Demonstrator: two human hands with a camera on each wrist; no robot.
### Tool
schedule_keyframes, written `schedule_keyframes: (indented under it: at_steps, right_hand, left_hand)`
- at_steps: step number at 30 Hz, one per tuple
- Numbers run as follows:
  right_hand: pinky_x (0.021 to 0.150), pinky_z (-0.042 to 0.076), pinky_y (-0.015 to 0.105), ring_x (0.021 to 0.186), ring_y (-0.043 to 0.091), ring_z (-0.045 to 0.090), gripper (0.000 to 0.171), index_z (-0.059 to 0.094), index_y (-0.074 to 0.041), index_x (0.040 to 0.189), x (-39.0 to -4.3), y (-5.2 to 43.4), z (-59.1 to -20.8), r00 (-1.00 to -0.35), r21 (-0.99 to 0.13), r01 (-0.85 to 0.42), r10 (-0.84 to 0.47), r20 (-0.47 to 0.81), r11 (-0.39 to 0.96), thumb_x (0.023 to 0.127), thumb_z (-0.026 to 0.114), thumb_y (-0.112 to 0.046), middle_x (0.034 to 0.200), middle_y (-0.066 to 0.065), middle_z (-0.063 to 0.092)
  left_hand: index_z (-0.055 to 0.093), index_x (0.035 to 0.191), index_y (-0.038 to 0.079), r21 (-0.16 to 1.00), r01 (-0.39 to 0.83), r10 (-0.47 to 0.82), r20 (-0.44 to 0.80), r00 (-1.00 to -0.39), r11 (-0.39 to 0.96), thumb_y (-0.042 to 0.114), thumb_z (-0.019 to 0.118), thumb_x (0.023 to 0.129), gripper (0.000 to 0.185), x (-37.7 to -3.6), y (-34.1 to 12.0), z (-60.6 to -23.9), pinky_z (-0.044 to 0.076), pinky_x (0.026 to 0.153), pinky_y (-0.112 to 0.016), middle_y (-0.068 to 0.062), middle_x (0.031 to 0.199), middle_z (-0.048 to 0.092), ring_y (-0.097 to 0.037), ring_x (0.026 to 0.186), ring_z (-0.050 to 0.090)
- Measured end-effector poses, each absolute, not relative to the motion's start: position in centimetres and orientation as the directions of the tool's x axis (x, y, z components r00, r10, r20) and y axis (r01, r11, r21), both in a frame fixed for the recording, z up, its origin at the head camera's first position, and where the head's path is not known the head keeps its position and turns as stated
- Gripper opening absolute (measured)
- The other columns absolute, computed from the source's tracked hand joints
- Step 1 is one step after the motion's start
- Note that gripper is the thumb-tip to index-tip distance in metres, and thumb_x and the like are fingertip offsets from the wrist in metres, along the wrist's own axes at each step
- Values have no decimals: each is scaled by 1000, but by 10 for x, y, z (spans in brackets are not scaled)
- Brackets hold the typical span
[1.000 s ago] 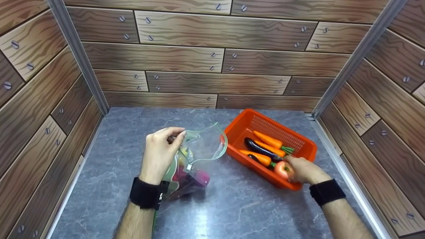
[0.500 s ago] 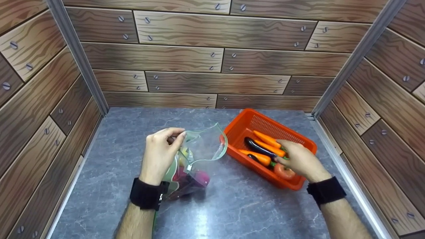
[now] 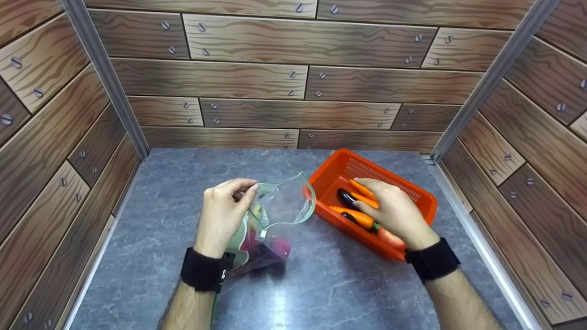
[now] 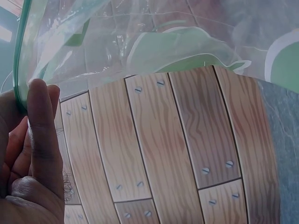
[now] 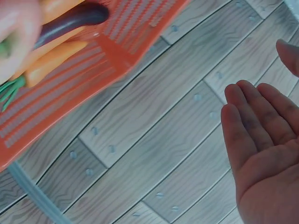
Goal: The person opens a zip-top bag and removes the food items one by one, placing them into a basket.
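My left hand (image 3: 222,217) pinches the rim of a clear zip bag (image 3: 238,240) with green edging and green print. The bag's mouth gapes toward the basket. Through its film show a magenta rounded thing (image 3: 279,246) and something yellowish (image 3: 255,213). In the left wrist view, thumb and finger grip the green-edged rim. My right hand (image 3: 396,213) hovers over an orange basket (image 3: 331,169), its fingers extended; in the right wrist view the palm (image 5: 275,172) holds nothing. Beneath it lie carrots (image 3: 364,220), a dark eggplant (image 3: 346,199) and a red apple (image 3: 390,237), partly hidden by the hand.
A grey marbled tabletop (image 3: 183,167) carries the bag and the basket. Wood-patterned panels (image 3: 257,80) enclose it at the back and both sides, with metal rails (image 3: 477,233) along the edges. Each wrist wears a black band (image 3: 433,259).
My right hand has let go of the apple, which stays in the basket, and has moved up and left over the carrots and eggplant. The left hand keeps the bag nearly still.
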State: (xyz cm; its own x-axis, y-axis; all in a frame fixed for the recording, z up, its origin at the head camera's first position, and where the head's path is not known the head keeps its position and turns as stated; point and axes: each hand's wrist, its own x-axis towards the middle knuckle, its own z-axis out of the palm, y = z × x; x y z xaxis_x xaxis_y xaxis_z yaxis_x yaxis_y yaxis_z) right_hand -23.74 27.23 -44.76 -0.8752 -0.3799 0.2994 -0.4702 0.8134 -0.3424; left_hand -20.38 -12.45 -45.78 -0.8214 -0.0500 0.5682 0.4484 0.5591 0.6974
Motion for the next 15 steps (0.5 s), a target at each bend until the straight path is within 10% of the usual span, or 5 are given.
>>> schedule_keyframes:
  at_steps: [15]
  right_hand:
    - [112,69,48,129,28,84,38,82,-8,143,-232,221,-454,-758,-308,-642,-523,389,702,106,90,-16,136,9,87]
  left_hand:
    - [92,114,6,675,466,-11,574,-819,571,9,88,106,9,-197,-114,-469,66,71,-25,-4,97,90,-14,75,78]
